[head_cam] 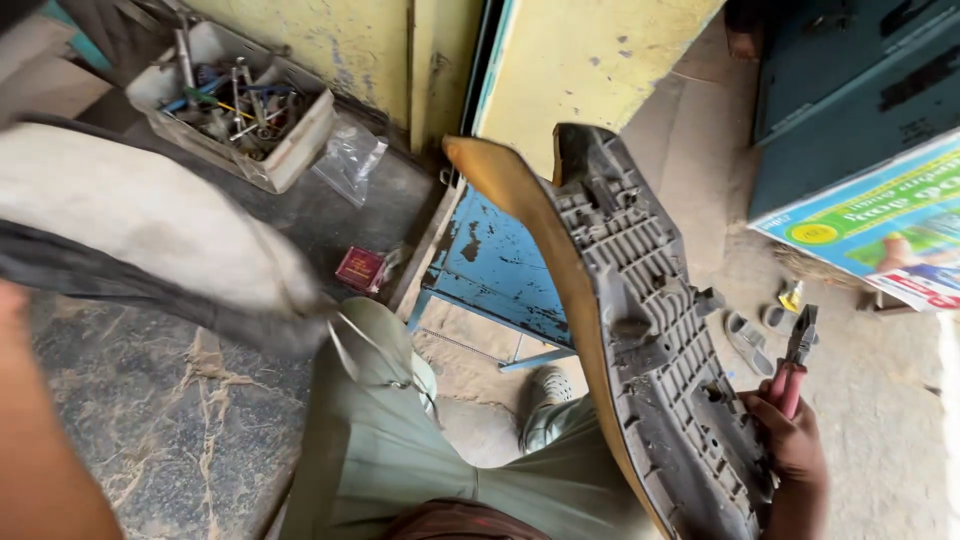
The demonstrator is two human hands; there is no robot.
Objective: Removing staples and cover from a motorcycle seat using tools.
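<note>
The grey ribbed seat base (650, 320) stands on edge over the lap, tan foam edge (540, 240) facing left. The right hand (790, 440) grips its lower rim, fingers also wrapped around red-handled pliers (795, 365). The left arm (40, 440) is at the near left, fingers out of view. A tray of tools (235, 105) sits beyond.

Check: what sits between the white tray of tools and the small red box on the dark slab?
Head view: a crumpled clear plastic bag lies between the tool tray and red box.
</note>
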